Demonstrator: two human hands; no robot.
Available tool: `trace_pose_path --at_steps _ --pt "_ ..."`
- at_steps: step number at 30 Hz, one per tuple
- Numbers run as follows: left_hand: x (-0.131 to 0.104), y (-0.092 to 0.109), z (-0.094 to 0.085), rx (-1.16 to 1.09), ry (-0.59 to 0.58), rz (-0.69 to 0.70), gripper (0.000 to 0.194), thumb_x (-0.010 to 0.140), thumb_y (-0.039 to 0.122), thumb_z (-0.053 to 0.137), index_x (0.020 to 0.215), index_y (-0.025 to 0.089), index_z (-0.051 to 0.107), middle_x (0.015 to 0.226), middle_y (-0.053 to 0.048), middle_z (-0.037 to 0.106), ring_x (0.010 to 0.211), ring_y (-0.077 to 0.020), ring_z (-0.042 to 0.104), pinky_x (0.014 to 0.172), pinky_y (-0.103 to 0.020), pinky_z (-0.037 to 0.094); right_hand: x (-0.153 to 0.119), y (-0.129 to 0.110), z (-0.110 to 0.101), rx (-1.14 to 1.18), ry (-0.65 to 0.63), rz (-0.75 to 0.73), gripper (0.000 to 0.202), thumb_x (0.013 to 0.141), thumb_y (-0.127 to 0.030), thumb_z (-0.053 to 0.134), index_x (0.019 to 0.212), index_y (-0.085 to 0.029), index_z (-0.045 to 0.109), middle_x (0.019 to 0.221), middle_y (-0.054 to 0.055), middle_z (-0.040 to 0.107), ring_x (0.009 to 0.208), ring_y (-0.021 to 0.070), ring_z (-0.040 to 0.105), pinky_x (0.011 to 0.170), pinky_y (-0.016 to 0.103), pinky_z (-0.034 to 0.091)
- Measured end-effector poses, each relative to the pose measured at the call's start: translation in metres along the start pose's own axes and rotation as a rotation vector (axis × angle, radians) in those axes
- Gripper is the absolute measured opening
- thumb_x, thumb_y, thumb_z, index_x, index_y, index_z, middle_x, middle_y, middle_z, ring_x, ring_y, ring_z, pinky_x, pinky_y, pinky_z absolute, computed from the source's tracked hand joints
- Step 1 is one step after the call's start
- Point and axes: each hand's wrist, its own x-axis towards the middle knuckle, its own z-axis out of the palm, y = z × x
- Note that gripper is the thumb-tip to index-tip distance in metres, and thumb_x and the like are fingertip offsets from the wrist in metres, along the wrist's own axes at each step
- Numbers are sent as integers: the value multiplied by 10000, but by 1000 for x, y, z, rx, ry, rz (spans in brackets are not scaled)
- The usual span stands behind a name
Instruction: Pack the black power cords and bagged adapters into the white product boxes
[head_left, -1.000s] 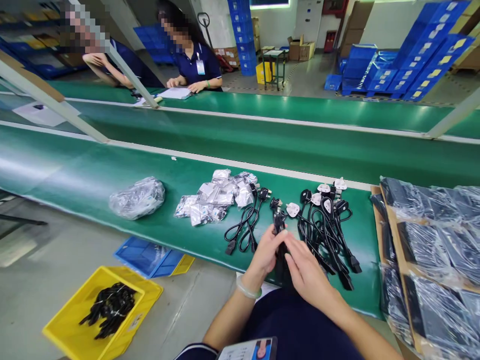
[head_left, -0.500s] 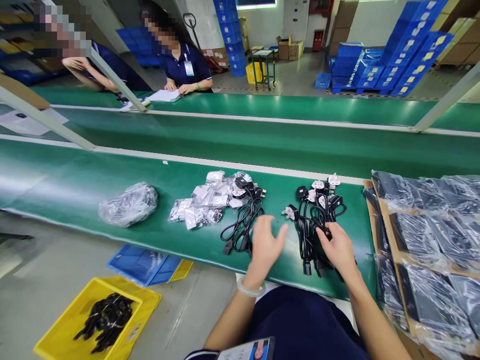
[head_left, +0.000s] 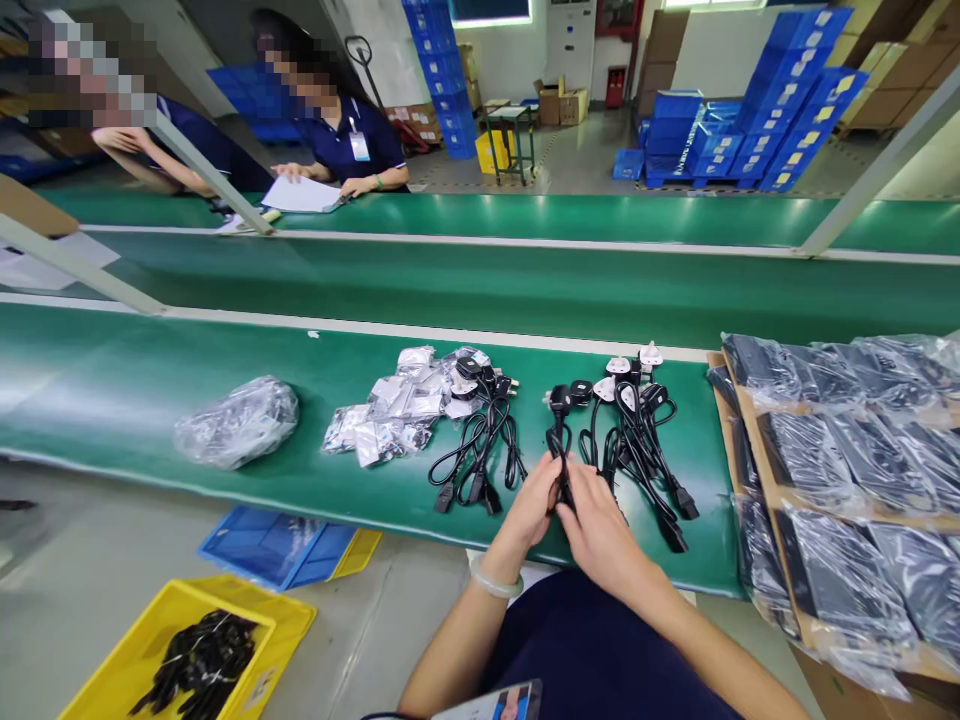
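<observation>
Both my hands are together at the belt's near edge around one black power cord (head_left: 559,432), its plug pointing away from me. My left hand (head_left: 534,505) is closed on the cord from the left. From the right, my right hand (head_left: 596,515) presses against the same cord, its fingers close together. Right of them lies a pile of power cords (head_left: 641,425) with black and white-faced plugs. To the left, another bunch of power cords (head_left: 480,450) touches small silvery packets (head_left: 401,405). The cord's lower end is hidden by my hands.
A clear plastic bag (head_left: 238,422) lies on the green belt (head_left: 112,370). At right, plastic-wrapped dark units (head_left: 840,510) sit in cardboard layers. A yellow crate (head_left: 292,625) with black cords and a blue crate (head_left: 262,545) stand below. Two people sit across the belt.
My right hand has moved left from the right pile to meet my left hand, and a power cord is now between them. The view has shifted slightly right.
</observation>
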Motion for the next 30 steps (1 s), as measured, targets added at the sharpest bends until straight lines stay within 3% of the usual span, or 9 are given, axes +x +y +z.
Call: trace_pose_path --at_steps 3,8,12,15,17,20,22,26,30 --pt "-12 17 -14 -20 17 58 299 759 336 699 947 160 546 805 -22 655 710 -130 627 698 -232 495 1 -13 -5 2 -135 -166 458 960 -299 476 1401 -183 444 1457 115 442 1352 224 406 1119 418 393" --pt "-16 51 -45 347 138 251 279 802 355 658 946 197 478 779 11 633 611 -132 612 605 -248 494 -2 29 -31 -310 208 0 307 964 -326 471 1180 -153 606 1177 128 618 1123 262 541 1000 446 459" --pt "-3 55 -64 854 390 387 401 808 400 641 1116 179 510 1062 -117 636 1015 -291 616 925 -470 472 -10 84 -40 -650 286 205 485 919 -333 487 1338 -88 496 1232 199 535 1117 353 485 938 535 450" --pt "1 39 -48 1048 583 590 473 837 389 610 1233 164 486 1297 -189 502 1276 -350 426 1093 -534 305 -14 106 -41 -644 322 239 544 921 -310 434 1423 -105 396 1271 194 482 1135 331 485 943 503 454" --pt "0 19 -21 1052 443 588 393 874 406 566 1189 178 511 1231 -172 523 1209 -326 473 1059 -490 353 -13 113 -40 -574 369 278 589 902 -336 448 1440 -110 369 1297 196 438 1139 317 497 944 481 458" --pt "3 -20 21 1136 127 399 336 846 451 596 1013 163 554 1059 -150 549 1046 -322 535 937 -471 434 -11 122 -43 -408 380 341 599 860 -399 496 1395 -138 430 1270 171 486 1062 288 539 931 478 456" --pt "10 -41 39 1178 88 330 257 801 377 640 903 165 535 1023 -136 532 1047 -326 513 933 -476 423 -11 130 -48 -207 373 367 553 844 -437 517 1315 -148 502 1123 126 592 913 239 566 868 444 472" --pt "26 -54 35 784 43 217 214 777 286 631 795 208 433 845 -18 510 855 -199 546 828 -350 451 -15 138 -68 335 579 437 536 782 -525 624 1160 -150 571 899 47 620 648 133 485 599 271 431" --pt "30 -30 11 319 35 126 342 804 421 626 761 220 353 719 40 511 673 -122 536 672 -238 428 -24 127 -90 585 818 486 498 742 -527 703 1077 -182 574 836 6 587 587 92 444 517 214 360"
